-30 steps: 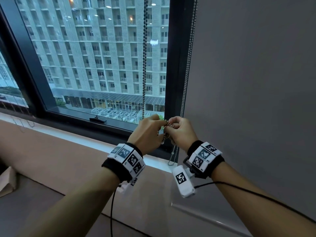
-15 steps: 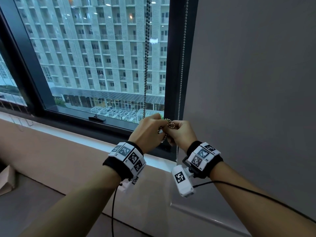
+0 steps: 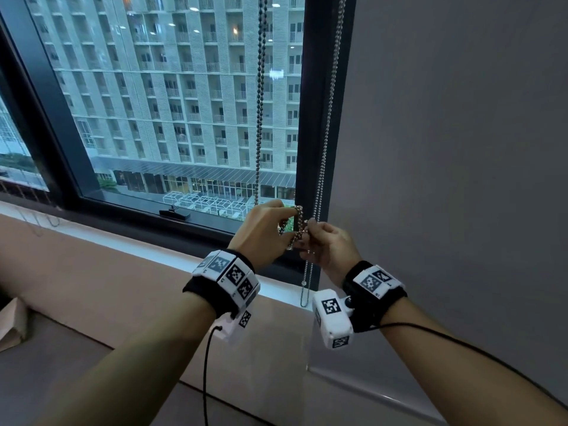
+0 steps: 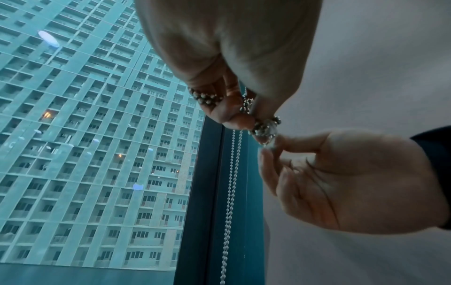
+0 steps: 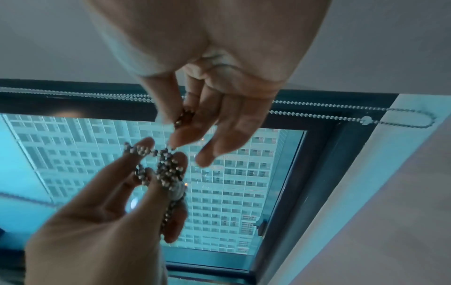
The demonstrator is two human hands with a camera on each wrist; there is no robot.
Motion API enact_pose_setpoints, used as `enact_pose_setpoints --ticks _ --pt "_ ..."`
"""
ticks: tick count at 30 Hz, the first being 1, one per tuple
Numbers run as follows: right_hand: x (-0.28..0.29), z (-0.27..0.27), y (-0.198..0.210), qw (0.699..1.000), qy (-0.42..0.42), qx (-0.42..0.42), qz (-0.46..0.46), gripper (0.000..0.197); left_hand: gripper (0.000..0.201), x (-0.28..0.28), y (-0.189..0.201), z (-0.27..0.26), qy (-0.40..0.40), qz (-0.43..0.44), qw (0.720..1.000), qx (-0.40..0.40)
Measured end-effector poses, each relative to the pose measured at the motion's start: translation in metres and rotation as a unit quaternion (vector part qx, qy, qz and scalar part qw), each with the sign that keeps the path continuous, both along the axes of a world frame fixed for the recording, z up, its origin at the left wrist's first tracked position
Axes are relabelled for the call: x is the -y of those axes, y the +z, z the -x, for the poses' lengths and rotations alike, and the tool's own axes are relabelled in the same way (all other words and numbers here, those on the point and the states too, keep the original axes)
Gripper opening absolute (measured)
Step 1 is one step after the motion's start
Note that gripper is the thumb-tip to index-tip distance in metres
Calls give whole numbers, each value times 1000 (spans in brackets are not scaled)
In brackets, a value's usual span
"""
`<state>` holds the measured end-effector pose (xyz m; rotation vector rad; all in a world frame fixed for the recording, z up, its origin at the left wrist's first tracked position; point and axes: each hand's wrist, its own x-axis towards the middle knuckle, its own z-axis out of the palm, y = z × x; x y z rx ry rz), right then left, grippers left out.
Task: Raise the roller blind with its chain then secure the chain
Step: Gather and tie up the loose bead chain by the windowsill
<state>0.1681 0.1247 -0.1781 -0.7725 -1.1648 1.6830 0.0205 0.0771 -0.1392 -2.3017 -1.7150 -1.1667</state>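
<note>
A dark bead chain [image 3: 260, 118] hangs down the window pane to my left hand [image 3: 287, 218], which holds a bunched coil of beads [image 3: 297, 224] in its fingertips. My right hand [image 3: 310, 232] is close against it and pinches a strand of the same chain. From the left wrist, the bead bunch [image 4: 266, 128] sits between my left fingertips and the right hand [image 4: 270, 148]. In the right wrist view, beads [image 5: 168, 169] are wrapped over the left fingers [image 5: 146, 146], and the right hand [image 5: 178, 131] pinches a few beads.
A second silver chain [image 3: 330, 118] hangs along the dark window frame [image 3: 316, 87]; its loop end [image 3: 304, 299] dangles below my hands. A grey lowered blind [image 3: 461, 149] with a bottom bar [image 3: 368, 392] fills the right. A pale sill [image 3: 123, 241] runs below the glass.
Both hands stay together on the chain at much the same spot. The coil of beads now stands out more between the fingertips, and the right hand sits slightly lower.
</note>
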Motion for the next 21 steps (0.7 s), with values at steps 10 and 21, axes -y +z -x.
enact_pose_setpoints --ticks 10,21 --pt "14 7 13 988 109 86 -67 26 33 3 -2 3 -12 -8 999 -29" --pt "22 5 7 944 116 243 -192 31 24 7 -6 10 -19 -9 999 -34"
